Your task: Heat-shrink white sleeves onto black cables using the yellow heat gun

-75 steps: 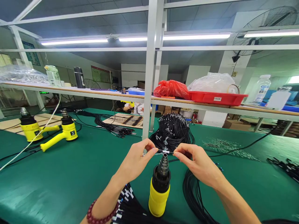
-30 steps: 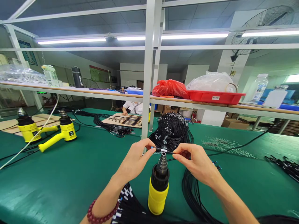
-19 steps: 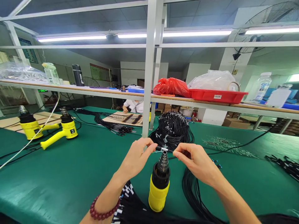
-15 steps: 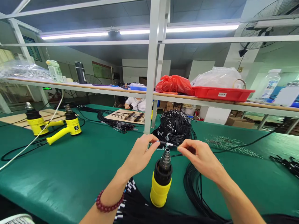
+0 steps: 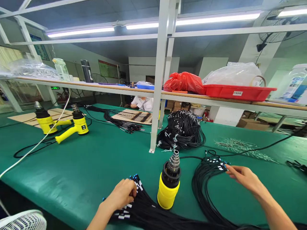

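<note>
The left hand (image 5: pixel 123 193) curls its fingers over the tagged ends of the near left bundle of black cables (image 5: pixel 144 207); I cannot tell if it grips one. The right hand (image 5: pixel 244 179) has its thumb and finger close together, touching the tagged ends of the right bundle (image 5: pixel 200 179); whether a cable is pinched there is too small to tell. If either hand pulls too fast, cables could snag and come along in a clump. Between the hands, the yellow heat gun (image 5: pixel 168 191) stands up on the green table (image 5: pixel 107 153), its metal nose (image 5: pixel 174 163) pointing up. If that nose is hot, an arm crossing over it could get burned. The left bundle lies just beside its foot, so a hard tug could tip the gun. Farther right, a black cord (image 5: pixel 259 149) passes behind the right bundle and could get tangled with it.
</note>
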